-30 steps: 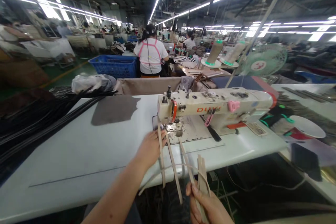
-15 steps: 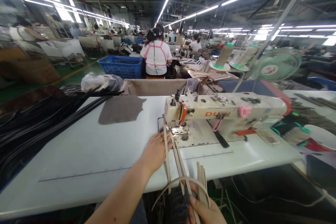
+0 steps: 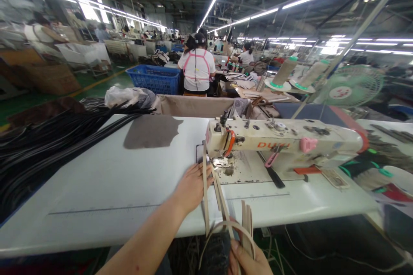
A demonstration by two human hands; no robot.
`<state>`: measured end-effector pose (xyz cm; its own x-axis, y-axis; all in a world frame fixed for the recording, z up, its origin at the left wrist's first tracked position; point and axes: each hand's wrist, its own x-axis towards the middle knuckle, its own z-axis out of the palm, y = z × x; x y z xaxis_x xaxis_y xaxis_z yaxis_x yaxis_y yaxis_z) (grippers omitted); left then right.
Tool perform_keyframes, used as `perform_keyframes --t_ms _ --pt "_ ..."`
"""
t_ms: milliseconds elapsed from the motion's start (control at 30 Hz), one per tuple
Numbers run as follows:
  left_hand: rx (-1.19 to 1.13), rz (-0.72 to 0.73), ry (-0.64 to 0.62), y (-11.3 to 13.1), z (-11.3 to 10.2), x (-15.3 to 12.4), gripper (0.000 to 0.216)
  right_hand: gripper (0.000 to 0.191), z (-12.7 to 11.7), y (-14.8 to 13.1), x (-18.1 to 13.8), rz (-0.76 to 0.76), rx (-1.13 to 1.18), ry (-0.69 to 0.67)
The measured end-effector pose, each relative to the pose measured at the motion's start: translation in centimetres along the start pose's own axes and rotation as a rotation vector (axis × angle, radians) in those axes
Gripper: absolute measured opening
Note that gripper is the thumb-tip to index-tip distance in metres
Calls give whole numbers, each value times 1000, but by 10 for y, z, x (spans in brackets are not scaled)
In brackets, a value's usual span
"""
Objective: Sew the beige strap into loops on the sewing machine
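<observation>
A cream sewing machine (image 3: 284,142) stands on a white table (image 3: 106,184). Several thin tan strips (image 3: 219,197) run from under its needle toward me. My left hand (image 3: 192,185) rests flat on the table beside the needle, fingers touching one strip. My right hand (image 3: 248,262) is at the bottom edge, below the table front, gripping the near ends of the tan strips, one of which curls in a loop (image 3: 229,227).
Black straps (image 3: 48,142) are piled at the table's left. A dark grey fabric piece (image 3: 151,131) lies at the back. Thread cones (image 3: 284,71) and a green fan (image 3: 350,86) stand at the right. A seated person in a white shirt (image 3: 196,68) and a blue basket (image 3: 155,79) are behind.
The view has shifted left and down, so the machine sits further right. My right hand has sunk lower in frame with the strips. My left hand stays by the needle.
</observation>
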<state>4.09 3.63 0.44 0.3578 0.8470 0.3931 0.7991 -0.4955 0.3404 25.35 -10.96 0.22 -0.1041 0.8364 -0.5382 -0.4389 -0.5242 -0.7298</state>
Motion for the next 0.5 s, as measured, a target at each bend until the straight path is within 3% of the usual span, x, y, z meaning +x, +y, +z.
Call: perform_keyframes --t_ms 500 --pt "18 8 25 -4 8 -4 39 90 4 4 10 14 35 8"
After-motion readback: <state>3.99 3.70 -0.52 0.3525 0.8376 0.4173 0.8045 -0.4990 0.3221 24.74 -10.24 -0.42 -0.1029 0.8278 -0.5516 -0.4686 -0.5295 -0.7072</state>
